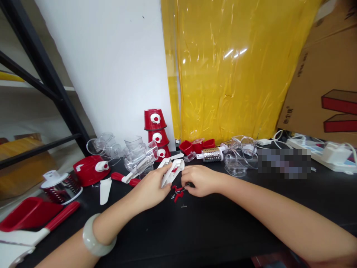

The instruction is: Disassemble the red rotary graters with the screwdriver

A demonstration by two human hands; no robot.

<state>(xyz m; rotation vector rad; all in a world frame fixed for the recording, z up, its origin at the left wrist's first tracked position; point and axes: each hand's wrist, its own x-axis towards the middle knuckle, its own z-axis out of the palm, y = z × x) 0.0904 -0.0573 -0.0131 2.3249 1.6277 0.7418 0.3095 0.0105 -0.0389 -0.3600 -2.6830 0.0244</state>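
My left hand (154, 186) grips a white plastic part (173, 173), tilted, with a bit of red showing in its hollow. Just to its right, my right hand (201, 181) has its fingers curled in a pinch low over the table; whatever is between the fingertips is too small to make out. Small red plastic pieces (178, 195) lie on the black table (156, 238) between the two hands, with tiny metal bits among them. One thin metal pin (184, 206) lies a little nearer to me.
Red bases (157, 138) stand stacked behind my hands. Clear plastic housings (136, 156), grater drums (210, 154) and red pushers (189, 147) line the back. At left are a red base (89, 170), a drum (60, 188) and crank handles (63, 216). A power strip (315, 152) sits at right.
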